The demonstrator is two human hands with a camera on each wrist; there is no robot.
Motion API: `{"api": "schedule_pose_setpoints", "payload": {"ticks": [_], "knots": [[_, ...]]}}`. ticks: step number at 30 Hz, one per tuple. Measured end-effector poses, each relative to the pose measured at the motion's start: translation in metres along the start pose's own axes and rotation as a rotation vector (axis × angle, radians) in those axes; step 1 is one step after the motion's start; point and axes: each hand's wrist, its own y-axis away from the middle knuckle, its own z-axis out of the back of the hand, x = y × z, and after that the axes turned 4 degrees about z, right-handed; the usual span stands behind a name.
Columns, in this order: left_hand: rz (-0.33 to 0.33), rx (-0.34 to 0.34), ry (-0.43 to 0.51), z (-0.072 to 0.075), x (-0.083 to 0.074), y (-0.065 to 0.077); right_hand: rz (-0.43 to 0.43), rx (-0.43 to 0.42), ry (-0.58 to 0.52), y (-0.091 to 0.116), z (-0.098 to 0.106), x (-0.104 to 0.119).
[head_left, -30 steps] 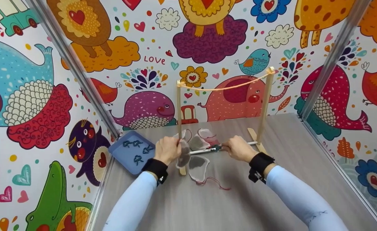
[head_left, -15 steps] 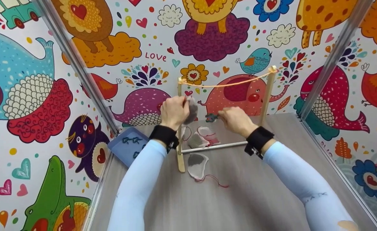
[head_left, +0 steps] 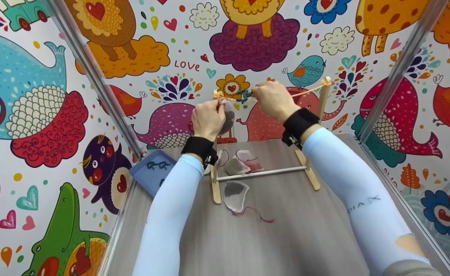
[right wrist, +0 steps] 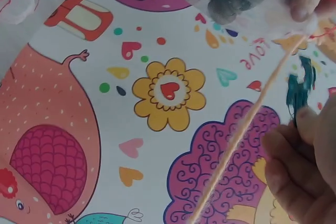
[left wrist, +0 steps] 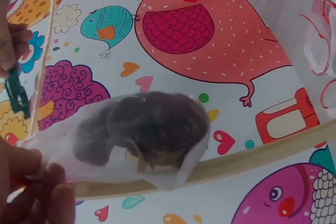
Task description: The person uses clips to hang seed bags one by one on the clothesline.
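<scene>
A small translucent drawstring bag [left wrist: 142, 135] with dark, rounded lumps inside hangs from my left hand [head_left: 208, 119], whose fingers grip its gathered neck. The neck lies right at the orange string [right wrist: 247, 116], close to the left post's top. My right hand [head_left: 273, 99] pinches a dark green clip [right wrist: 300, 87] by one end. In the right wrist view the clip's prongs point at the string near the bag's neck, apart from the bag. The string runs between two wooden posts [head_left: 323, 101] of a stand.
A blue tray [head_left: 140, 168] with several green clips stands at the left, partly behind my left sleeve. More bags with red cords, one a grey-white bag [head_left: 235, 195], lie on the table around the stand's white crossbar [head_left: 263, 173]. Patterned walls [head_left: 186, 34] enclose the table.
Both hands have risen from the crossbar to the string. My left hand has brought the bag up, and my right hand has carried the green clip up and slightly left.
</scene>
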Motion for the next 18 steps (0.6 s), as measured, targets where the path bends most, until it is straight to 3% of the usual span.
{"api": "schedule_pose_setpoints", "payload": {"ticks": [5, 12, 18], "knots": [[0.004, -0.008, 0.012, 0.000, -0.004, -0.004, 0.047, 0.112, -0.003, -0.019, 0.000, 0.004], [-0.011, 0.008, 0.031, -0.001, -0.015, -0.007, 0.117, 0.129, 0.042, -0.026, 0.001, 0.012], [-0.036, 0.017, 0.033, -0.002, -0.009, -0.006, 0.175, 0.138, 0.038, -0.024, -0.002, 0.012]]}}
